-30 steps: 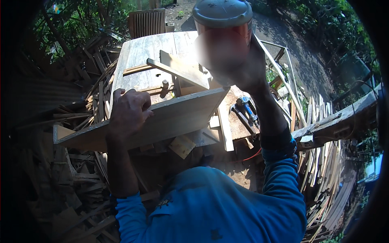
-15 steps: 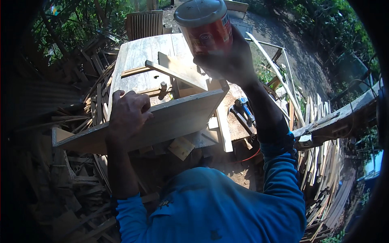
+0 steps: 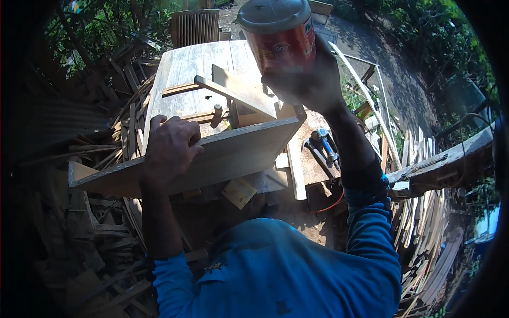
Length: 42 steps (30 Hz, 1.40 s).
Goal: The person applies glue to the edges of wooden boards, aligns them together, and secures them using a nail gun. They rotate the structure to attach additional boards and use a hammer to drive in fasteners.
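Two bare hands work above a wooden counter [image 3: 193, 58] outdoors, seen from the wearer's head. The left hand [image 3: 172, 143] is at a wide board [image 3: 236, 153], its fingers [image 3: 184, 131] bent over the upper edge and its thumb against the near face. The board stands on edge at the near side of the counter, slanting upward to the right in the view; a pale, uneven line runs along its upper edge. At its left end a short wooden piece [image 3: 82, 172] meets it at an angle.

The right hand [image 3: 321, 85] grasps a red container [image 3: 281, 50] with a grey lid [image 3: 273, 15], held aloft beyond the board's right end, lid uppermost and slightly tilted. Its fingers are partly hidden behind the container, and haze blurs the lower part.

Behind the board, a narrow plank [image 3: 233, 96] lies aslant across other wooden pieces, with a small cylindrical object [image 3: 217, 115] just beside them. To the right, a blue-and-black tool [image 3: 324, 144] rests next to a dark-handled tool [image 3: 317, 157]. Wood scraps [image 3: 114, 228] fill the ground at left; long strips [image 3: 424, 212] are heaped at right.
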Tool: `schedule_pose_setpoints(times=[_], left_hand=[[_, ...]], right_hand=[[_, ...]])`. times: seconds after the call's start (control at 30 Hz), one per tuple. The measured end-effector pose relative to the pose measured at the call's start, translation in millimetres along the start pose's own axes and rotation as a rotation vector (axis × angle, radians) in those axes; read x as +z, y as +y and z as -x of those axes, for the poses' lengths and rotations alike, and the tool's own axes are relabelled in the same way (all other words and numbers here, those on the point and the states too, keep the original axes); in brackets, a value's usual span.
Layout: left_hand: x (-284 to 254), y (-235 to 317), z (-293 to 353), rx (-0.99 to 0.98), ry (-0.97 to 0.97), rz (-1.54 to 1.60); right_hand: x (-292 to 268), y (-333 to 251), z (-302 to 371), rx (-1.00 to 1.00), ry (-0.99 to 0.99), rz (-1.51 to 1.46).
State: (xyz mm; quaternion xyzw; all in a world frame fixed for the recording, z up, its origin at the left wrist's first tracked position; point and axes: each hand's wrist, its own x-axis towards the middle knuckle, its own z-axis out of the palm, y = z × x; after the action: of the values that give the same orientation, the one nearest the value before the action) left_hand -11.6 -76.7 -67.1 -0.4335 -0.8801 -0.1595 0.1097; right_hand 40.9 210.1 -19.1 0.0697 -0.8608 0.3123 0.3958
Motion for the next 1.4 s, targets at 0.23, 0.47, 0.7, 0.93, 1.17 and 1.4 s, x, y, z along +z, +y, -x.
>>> schedule_pose_setpoints(times=[0.23, 0.47, 0.7, 0.93, 1.17, 1.4], left_hand=[[1, -5, -1, -0.042, -0.069, 0.049], [1, -2, -2, -0.023, -0.011, 0.05], [5, -6, -8, -0.045, -0.08, 0.019], [7, -12, -7, 0.022, -0.032, 0.041], [9, -10, -7, -0.021, -0.056, 0.05], [6, -9, -11, -0.063, -0.082, 0.072]], right_hand=[[4, 10, -11, 0.097, -0.058, -0.037], [6, 19, -14, 0.13, -0.098, -0.004], [14, 14, -15, 0.165, -0.094, 0.033], [14, 7, -17, 0.194, -0.119, 0.029], [3, 17, -15, 0.092, -0.071, -0.067], [1, -8, -16, 0.262, -0.211, 0.019]])
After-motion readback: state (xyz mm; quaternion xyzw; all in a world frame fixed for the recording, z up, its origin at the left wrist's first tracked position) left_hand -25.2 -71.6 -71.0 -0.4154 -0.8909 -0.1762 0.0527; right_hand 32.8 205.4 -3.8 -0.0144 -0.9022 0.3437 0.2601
